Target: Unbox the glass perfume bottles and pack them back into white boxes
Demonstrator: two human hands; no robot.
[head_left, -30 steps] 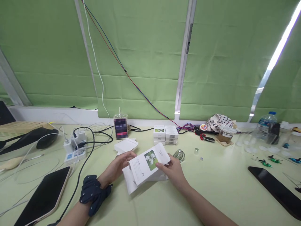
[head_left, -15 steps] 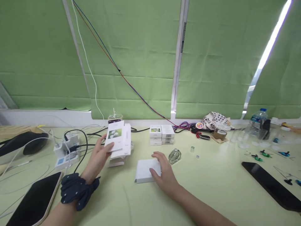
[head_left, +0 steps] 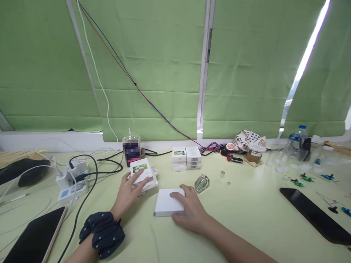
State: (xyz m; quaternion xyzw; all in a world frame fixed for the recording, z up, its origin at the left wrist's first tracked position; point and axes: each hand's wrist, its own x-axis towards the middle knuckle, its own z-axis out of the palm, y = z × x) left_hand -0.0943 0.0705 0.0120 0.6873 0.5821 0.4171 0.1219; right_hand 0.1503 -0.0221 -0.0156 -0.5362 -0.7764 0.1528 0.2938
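Observation:
My left hand [head_left: 131, 188], with a dark dotted scrunchie [head_left: 102, 233] on its wrist, lies with spread fingers on the top of a pile of flat white boxes [head_left: 142, 168] printed with a green flower picture. My right hand [head_left: 189, 208] rests at the right edge of a plain white box [head_left: 166, 201] lying flat on the table, thumb in front and fingers on its top. Just beyond that hand is a clear glass bottle [head_left: 202, 183] on its side. Small white boxes [head_left: 179, 157] stand stacked in two columns farther back.
A power strip [head_left: 72, 190] with cables and a tablet [head_left: 35, 233] are at left. A lidded cup [head_left: 131, 142] stands behind the pile. A black phone [head_left: 315, 215], small green tools [head_left: 297, 182] and a water bottle [head_left: 297, 140] are at right.
My left hand has lowered the flower-printed boxes from a raised, tilted position onto the pile, and its fingers have spread. My right hand has settled farther over the plain box's right side.

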